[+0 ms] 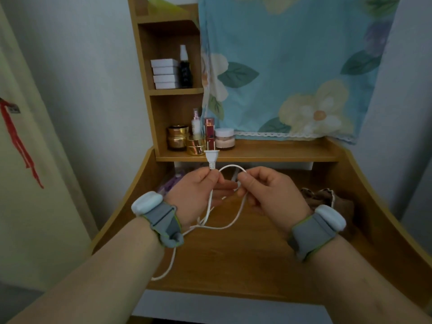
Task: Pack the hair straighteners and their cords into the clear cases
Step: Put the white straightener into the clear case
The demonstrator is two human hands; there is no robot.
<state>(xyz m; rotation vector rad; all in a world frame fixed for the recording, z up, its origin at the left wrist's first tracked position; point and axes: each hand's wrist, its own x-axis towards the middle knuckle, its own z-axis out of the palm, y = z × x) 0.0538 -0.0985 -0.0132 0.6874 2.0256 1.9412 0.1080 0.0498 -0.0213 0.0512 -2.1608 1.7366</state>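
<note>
Both hands met above the wooden desk [245,253]: the left hand [194,192] pinched the white cord [238,216] just below its plug [211,156], the right hand [268,195] pinched its loop. Cosmetic jars [177,136] stood on the far shelf, a floral cloth [292,66] hung behind. No writing was readable.

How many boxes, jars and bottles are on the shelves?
White boxes: 4
Jars: 3, two gold, one white-lidded
Bottles: 2, one dark, one pale pink
Total: 9
</note>
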